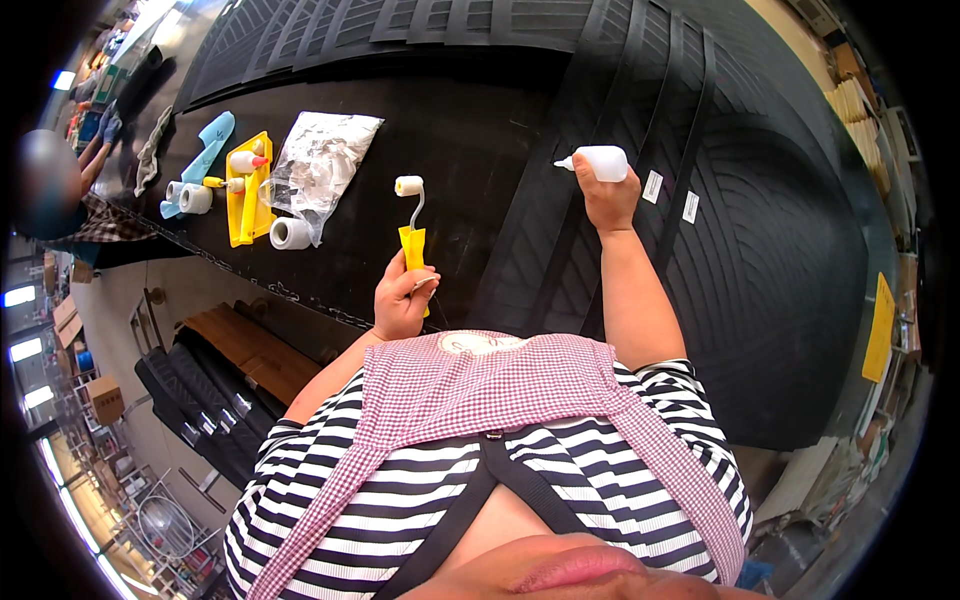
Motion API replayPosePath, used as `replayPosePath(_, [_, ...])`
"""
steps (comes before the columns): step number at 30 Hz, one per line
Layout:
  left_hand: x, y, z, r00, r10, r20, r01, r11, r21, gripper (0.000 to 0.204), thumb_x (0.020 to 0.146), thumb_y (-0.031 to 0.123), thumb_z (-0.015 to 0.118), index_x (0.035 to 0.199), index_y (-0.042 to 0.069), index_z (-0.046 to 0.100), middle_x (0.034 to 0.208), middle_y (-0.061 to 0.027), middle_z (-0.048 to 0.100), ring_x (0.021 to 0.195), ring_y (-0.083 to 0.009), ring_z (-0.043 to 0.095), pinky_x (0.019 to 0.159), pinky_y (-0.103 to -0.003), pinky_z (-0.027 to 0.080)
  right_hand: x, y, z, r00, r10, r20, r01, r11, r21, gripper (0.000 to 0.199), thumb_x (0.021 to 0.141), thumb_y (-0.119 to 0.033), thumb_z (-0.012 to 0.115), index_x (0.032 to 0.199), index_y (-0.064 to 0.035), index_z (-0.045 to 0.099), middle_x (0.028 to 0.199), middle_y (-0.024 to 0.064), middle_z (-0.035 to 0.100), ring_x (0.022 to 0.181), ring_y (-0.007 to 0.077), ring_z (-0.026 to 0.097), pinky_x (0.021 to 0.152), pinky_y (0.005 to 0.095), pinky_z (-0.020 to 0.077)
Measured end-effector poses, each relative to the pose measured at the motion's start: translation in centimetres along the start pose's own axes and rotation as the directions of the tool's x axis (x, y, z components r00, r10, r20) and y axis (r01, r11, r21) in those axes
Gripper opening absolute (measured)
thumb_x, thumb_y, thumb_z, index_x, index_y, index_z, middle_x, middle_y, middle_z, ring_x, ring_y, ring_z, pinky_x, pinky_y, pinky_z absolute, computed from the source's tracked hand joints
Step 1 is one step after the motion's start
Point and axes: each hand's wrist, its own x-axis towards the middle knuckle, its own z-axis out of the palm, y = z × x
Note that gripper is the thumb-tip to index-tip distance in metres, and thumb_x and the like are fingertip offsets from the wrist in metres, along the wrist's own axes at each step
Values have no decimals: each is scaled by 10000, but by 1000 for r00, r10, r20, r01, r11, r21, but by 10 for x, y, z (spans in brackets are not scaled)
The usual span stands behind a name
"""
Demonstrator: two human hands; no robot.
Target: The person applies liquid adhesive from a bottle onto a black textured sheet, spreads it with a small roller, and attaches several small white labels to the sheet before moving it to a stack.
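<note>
Black ribbed rubber sheeting covers the long counter point(480, 150), its grooves bending with the lens toward the rim of the view; more moulded black mats lie stacked at the far edge, and a dark stack of the same stuff sits on the floor at lower left, partly cut off.

The person's left hand point(402, 298) is closed round the yellow handle of a small paint roller point(411, 215) — the fingers wrap the lower handle so its end is hidden, while the wire neck and the pale roller head stand clear above, over the black surface. Whether the head touches the sheeting cannot be told. The right hand point(610, 197) is closed about a white squeeze bottle point(598, 162), held on its side with the nozzle pointing left; the palm hides the bottle's base. Two small white labels point(652, 186) lie on the rubber just right of that hand.

Well to the left of the roller lies a crumpled clear plastic bag point(322, 165), its contents too wrinkled to make out. A yellow tray point(243, 205) beside it carries another small bottle and roller parts, with a spare white roller sleeve point(290, 233) at its near corner. A light blue tool point(207, 150) and two more white sleeves lie farther left.

At the far left edge another person's sleeve and hand point(104, 135) show — small and blurred. A striped shirt and checked apron fill the lower frame, hiding the near edge of the counter.
</note>
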Motion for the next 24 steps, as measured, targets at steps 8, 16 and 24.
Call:
replayPosePath(8, [0,-1,0,1000,25,0,-25,999,25,85,860,91,743,931,48,724,1115,-231,669,1060,-355,662,922,-375,516,-2,8,1,991,-126,-55,119,985,-122,296,836,-373,749,840,-79,714,769,108,704,710,308,696,655,384,557])
replayPosePath(16, [2,4,0,1000,-4,-7,4,1000,3,84,861,93,744,931,52,723,1117,-225,670,1053,-350,664,908,-372,521,6,-4,3,974,201,-107,-190,976,102,360,924,-436,667,937,-84,744,871,115,738,784,323,714,703,393,560])
replayPosePath(24, [0,-2,0,1000,17,0,-17,1000,4,91,852,78,748,934,51,722,1118,-224,665,1021,-330,675,906,-361,519,10,-12,2,972,227,-55,-226,974,25,373,890,-440,703,925,-71,744,864,134,738,807,331,718,719,402,562])
